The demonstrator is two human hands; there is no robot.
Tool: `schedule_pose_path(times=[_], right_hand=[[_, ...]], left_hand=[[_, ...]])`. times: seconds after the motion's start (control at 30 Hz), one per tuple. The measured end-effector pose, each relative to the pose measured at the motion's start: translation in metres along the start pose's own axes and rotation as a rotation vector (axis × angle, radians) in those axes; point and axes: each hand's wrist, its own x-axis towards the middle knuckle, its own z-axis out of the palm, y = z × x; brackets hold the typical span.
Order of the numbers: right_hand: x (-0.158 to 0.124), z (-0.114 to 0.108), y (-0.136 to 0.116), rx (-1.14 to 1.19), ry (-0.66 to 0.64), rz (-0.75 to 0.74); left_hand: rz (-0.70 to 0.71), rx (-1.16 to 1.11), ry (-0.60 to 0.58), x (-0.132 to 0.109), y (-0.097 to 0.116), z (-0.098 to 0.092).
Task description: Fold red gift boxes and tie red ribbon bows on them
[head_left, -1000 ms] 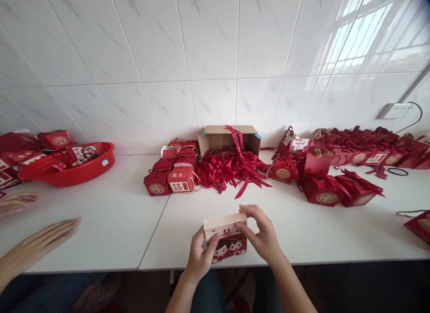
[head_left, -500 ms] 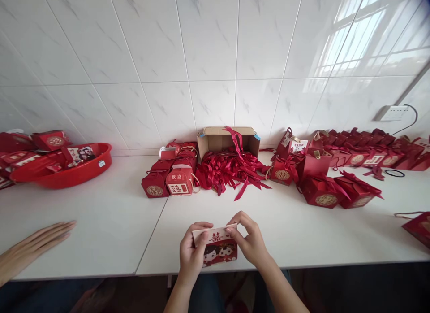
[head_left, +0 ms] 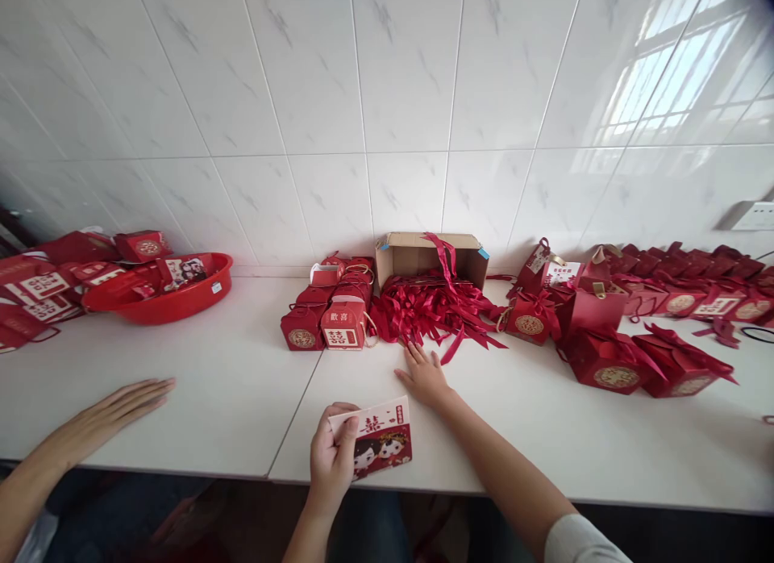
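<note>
Left hand point(head_left: 331, 452) clamps a red-and-white printed paper box point(head_left: 387, 440) by its left end; right hand point(head_left: 426, 377), fingers apart, adjoins (contact seems uncertain) glossy red ribbons point(head_left: 423, 309) fronting an open brown cardboard box point(head_left: 396, 258).

Wears lt grey R sleeve point(head_left: 579, 540), dk blue trousers point(head_left: 368, 532).

A red plastic basin point(head_left: 175, 309) rests on the white counter point(head_left: 218, 402), left side. A white socket panel point(head_left: 753, 216) is mounted on the marbled tile wall point(head_left: 405, 71), far right.
</note>
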Motion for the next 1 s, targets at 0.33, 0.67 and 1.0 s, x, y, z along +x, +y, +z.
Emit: schedule_pose_path(times=[0.33,0.67,1.0], right_hand=[[-0.118,-0.021,0.013,-0.238,-0.16,-0.088],[-0.178,-0.044,0.057,-0.287,0.059,0.078],[-0.117,-0.071,0.086,-0.436,0.261,0.456]], left_hand=[[0.014,-0.019,-0.017,-0.001,-0.004,0.002],[0.016,-0.037,0.0,0.002,-0.011,0.004],[0.003,-0.041,0.001,0.002,-0.011,0.003]])
